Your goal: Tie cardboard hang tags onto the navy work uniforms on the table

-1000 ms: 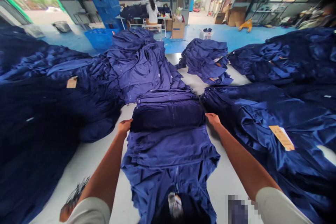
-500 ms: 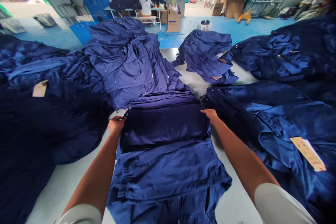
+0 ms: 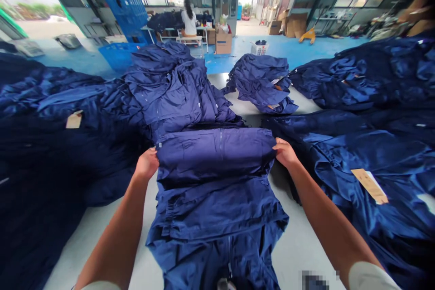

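A navy blue zip-up jacket lies in front of me on the pale table, its far part a smooth folded panel with a short zip line in the middle. My left hand pinches the panel's left corner beside a small white tag. Opposite it, my right hand is closed on the right corner, thumb and fingers together. An elastic-gathered sleeve lies across the jacket nearer to me. The collar end reaches the bottom edge of the view.
Navy garments are heaped beyond the jacket, at the left and at the right. A smaller garment pile sits further back. Cardboard tags lie on some. Across the blue floor, a person sits at a table.
Both hands have drawn the jacket's far edge up and slightly apart, so the panel now looks lighter and flatter. The camera has tilted up, showing more of the room.
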A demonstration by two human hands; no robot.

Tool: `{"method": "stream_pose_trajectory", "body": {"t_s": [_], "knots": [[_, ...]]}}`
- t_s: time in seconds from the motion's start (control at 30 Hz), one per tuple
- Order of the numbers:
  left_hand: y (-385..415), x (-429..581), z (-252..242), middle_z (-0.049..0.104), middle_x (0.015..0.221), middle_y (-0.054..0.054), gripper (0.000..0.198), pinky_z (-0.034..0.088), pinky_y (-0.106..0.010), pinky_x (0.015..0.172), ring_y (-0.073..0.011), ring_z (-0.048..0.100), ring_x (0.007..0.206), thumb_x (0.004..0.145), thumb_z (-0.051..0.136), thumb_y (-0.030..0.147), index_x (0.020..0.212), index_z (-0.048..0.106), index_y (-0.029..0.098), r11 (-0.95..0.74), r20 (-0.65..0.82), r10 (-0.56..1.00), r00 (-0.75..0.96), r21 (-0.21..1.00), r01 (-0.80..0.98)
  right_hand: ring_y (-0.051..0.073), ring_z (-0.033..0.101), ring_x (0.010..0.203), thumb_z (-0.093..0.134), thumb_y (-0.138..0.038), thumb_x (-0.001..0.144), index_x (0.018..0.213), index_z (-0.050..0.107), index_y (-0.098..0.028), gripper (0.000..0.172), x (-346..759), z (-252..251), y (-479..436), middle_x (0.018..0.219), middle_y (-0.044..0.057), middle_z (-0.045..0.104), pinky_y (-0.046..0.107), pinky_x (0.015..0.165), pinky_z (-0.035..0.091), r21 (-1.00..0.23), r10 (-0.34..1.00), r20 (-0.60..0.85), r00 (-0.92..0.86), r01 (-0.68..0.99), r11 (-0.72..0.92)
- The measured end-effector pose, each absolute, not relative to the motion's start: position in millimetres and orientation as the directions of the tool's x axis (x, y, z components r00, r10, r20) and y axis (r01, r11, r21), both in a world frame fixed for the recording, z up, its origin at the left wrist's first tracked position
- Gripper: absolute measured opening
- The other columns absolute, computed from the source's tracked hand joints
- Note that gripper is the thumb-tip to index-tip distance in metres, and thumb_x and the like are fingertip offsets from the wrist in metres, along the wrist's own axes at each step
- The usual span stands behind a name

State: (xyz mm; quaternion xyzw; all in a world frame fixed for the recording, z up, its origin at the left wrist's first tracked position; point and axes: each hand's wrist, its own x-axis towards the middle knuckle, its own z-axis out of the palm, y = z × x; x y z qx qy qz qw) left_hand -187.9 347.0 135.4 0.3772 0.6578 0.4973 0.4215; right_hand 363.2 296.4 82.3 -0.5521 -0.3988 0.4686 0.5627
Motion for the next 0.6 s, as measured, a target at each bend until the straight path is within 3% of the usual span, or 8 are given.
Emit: {"method": "stream_pose_trajectory", "body": {"t_s": [0.17, 0.23, 0.3, 0.4, 0.43, 0.5, 0.6], "knots": [[264.5, -208.8, 166.6, 0.04, 0.061, 0.002, 0.034, 0.046, -0.028, 0.059, -0.0147, 0.046, 0.057, 0.062, 0.066, 0.035, 0.073, 0.036, 0.024, 0.115, -0.1, 0.929, -0.355, 0.993, 0.02, 0.015, 0.049, 0.062, 0.066, -0.032, 0.056, 0.059, 0.041, -0.024, 0.027, 377.4, 101.6, 205.2, 0.062, -0.003, 0.046, 0.03, 0.064, 0.044, -0.994, 0.98, 0.009, 0.198, -0.108, 0.03], [222.6, -222.1, 164.6, 0.044, 0.062, 0.003, 0.034, 0.049, -0.03, 0.062, -0.0151, 0.048, 0.059, 0.057, 0.07, 0.033, 0.075, 0.043, 0.024, 0.052, -0.058, 0.943, -0.328, 0.998, -0.025, 0.017, 0.052, 0.064, 0.068, -0.03, 0.057, 0.062, 0.044, -0.024, 0.025, 382.1, 96.9, 161.7, 0.064, -0.003, 0.05, 0.031, 0.066, 0.046, -0.997, 0.979, 0.016, 0.205, -0.077, 0.032], [178.4, -236.4, 153.1, 0.048, 0.063, 0.004, 0.033, 0.052, -0.032, 0.067, -0.0151, 0.05, 0.059, 0.054, 0.074, 0.033, 0.077, 0.052, 0.024, 0.058, -0.074, 0.966, -0.248, 0.996, -0.068, 0.02, 0.058, 0.066, 0.066, -0.034, 0.063, 0.068, 0.048, -0.025, 0.021, 384.5, 84.1, 117.6, 0.068, -0.001, 0.058, 0.035, 0.069, 0.051, -0.996, 0.985, -0.012, 0.175, 0.089, -0.028], [114.3, -251.9, 122.9, 0.063, 0.07, -0.001, 0.026, 0.058, -0.038, 0.076, -0.0266, 0.066, 0.081, 0.055, 0.076, 0.039, 0.066, 0.057, 0.025, 0.173, -0.169, 0.953, -0.254, 0.985, -0.006, 0.027, 0.067, 0.073, 0.068, -0.032, 0.065, 0.071, 0.059, -0.025, 0.013, 381.8, 53.2, 58.2, 0.074, 0.005, 0.068, 0.041, 0.073, 0.056, -0.98, 0.988, -0.065, 0.137, 0.178, -0.089], [95.1, -253.6, 111.3, 0.068, 0.077, -0.003, 0.026, 0.059, -0.039, 0.079, -0.0314, 0.069, 0.094, 0.054, 0.077, 0.04, 0.065, 0.06, 0.025, 0.232, -0.21, 0.928, -0.307, 0.972, 0.035, 0.029, 0.071, 0.081, 0.066, -0.033, 0.066, 0.072, 0.063, -0.026, 0.009, 379.0, 41.5, 41.5, 0.081, 0.007, 0.073, 0.045, 0.08, 0.058, -0.95, 0.99, -0.077, 0.116, 0.294, -0.108], [61.6, -250.4, 89.4, 0.077, 0.106, -0.004, 0.03, 0.06, -0.04, 0.085, -0.0362, 0.068, 0.115, 0.053, 0.079, 0.042, 0.076, 0.068, 0.027, 0.349, -0.315, 0.868, -0.384, 0.937, 0.02, 0.033, 0.074, 0.099, 0.062, -0.029, 0.063, 0.07, 0.069, -0.027, 0.01, 370.6, 19.1, 13.6, 0.096, 0.009, 0.078, 0.051, 0.097, 0.056, -0.867, 0.986, -0.085, 0.145, 0.476, -0.145], [25.4, -233.8, 64.4, 0.075, 0.12, -0.01, 0.036, 0.061, -0.042, 0.084, -0.0357, 0.072, 0.112, 0.061, 0.076, 0.047, 0.09, 0.069, 0.028, 0.452, -0.433, 0.806, -0.404, 0.89, -0.052, 0.035, 0.073, 0.109, 0.058, -0.024, 0.062, 0.077, 0.074, -0.028, 0.022, 352.4, -6.0, -17.9, 0.111, 0.01, 0.077, 0.055, 0.099, 0.055, -0.813, 0.968, -0.076, 0.241, 0.547, -0.2]]}}
